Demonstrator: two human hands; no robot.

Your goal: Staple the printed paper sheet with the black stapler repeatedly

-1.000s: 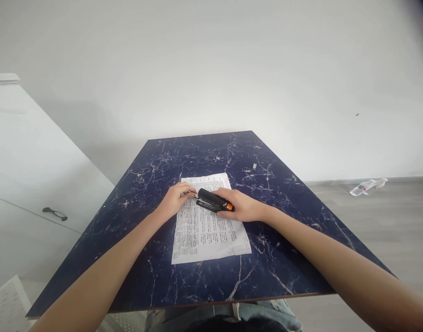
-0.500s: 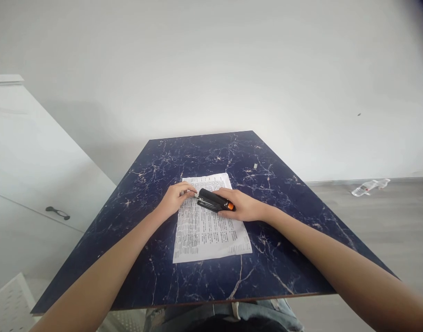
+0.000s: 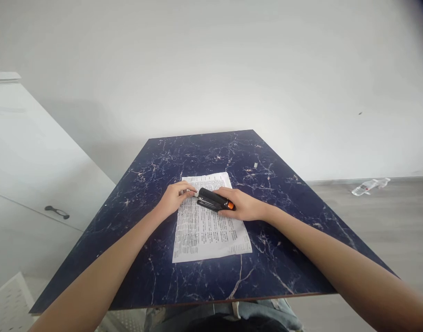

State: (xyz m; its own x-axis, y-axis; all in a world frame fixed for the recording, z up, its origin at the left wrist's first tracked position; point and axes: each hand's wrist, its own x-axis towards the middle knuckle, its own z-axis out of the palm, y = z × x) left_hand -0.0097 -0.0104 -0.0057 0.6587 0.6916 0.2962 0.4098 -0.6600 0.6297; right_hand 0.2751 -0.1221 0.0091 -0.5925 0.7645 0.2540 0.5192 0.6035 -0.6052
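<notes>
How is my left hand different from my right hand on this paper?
The right hand grips a black stapler with an orange end; the left hand holds nothing and its fingertips meet the stapler's front tip. The left hand sits at the printed paper's left edge, the right at its right edge. Both rest on the paper's upper half.

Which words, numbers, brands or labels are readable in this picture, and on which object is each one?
None can be read.
Printed sheet: dense lines of text, too small and blurred to read.
Black and orange stapler: no legible brand.
Plastic bottle on the floor: its label is too blurred.
Small pale scrap on the table: no text visible.
</notes>
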